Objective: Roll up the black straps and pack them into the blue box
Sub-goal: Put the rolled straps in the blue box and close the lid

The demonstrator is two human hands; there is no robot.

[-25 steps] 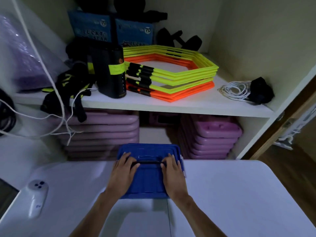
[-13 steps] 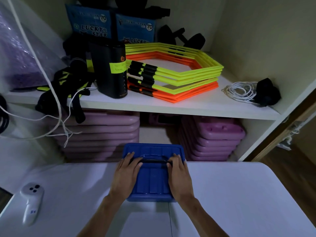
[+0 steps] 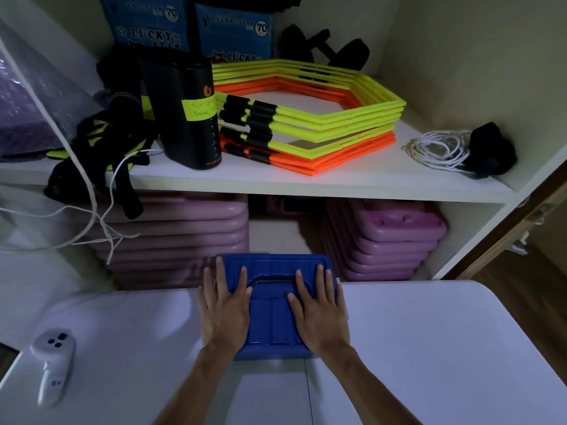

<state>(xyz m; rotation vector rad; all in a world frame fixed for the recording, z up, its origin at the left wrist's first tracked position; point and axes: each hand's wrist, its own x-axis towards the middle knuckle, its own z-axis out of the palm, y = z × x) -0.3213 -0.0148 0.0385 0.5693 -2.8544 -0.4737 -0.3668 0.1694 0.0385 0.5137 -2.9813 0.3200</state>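
- Now both hands, left hand [image 3: 225, 311] and right hand [image 3: 319, 314], lie flat with released grip on the closed blue box [image 3: 273, 320], at the surface [image 3: 429, 348] far edge.
- Probably the black straps [image 3: 101, 154] wait on the shelf [image 3: 337, 182]; the lid must open next.

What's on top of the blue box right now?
Both hands lie flat on the blue box lid: left hand, right hand. The lid is shut, so its contents are hidden.

Dim, bluish light; sharp centre, edges warped
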